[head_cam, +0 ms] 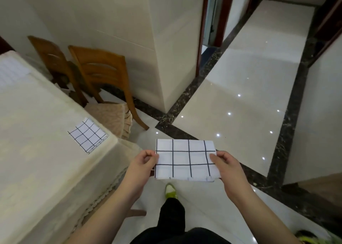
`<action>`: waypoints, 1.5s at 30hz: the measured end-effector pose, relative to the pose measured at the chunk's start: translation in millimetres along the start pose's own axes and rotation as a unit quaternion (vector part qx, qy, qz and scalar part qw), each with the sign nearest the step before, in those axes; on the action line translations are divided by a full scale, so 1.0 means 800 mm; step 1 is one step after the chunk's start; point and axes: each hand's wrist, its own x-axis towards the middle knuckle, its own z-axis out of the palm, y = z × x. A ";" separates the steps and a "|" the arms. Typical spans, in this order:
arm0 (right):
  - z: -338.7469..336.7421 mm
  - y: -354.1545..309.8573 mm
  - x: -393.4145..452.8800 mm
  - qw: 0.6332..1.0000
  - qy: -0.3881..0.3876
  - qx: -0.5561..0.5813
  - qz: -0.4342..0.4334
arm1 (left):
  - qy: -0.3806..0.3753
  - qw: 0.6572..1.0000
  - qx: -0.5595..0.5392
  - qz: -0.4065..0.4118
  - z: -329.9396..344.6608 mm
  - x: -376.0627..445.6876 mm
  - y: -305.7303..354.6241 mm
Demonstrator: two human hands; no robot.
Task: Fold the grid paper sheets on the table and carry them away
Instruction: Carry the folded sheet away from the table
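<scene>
Held level above a glossy white tiled floor: a folded white paper sheet ruled with a bold black grid, pinched at its two short edges. Left hand curled round the sheet's left edge, thumb on top and fingers tucked beneath. Right hand clamped on the opposite edge, thumb lying flat across the upper face, remaining fingers hidden below the paper. Faint small print along the sheet's near margin, too blurred to read.

Left of the left-hand grip and slightly beyond it, at the corner of a table draped in a cream cloth: a second folded grid sheet of white paper, lying flat, well apart from the held one; tiny marks along its edge likewise unreadable. Farther left still, at the table's far end: a pale sheet with a much finer grid, flat on the cloth.

Beyond the held sheet and to its left: two brown wooden chairs, the nearer with a beige frilled seat cushion, beside a cream tiled pillar. Directly below the grip: a black trouser leg and a green-and-white shoe. Right of the right hand: a dark marble border strip running across the floor.
</scene>
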 end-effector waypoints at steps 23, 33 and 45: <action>0.206 -0.180 0.267 0.973 -0.110 -0.195 -0.055 | 0.110 0.992 -0.056 0.000 -0.082 0.261 0.091; 0.296 -0.242 0.423 0.925 -0.250 -0.281 -0.046 | 0.266 0.954 -0.133 -0.042 -0.069 0.355 0.123; 0.447 -0.275 0.491 0.817 -0.445 -0.366 -0.030 | 0.453 0.868 -0.201 -0.039 -0.090 0.362 0.140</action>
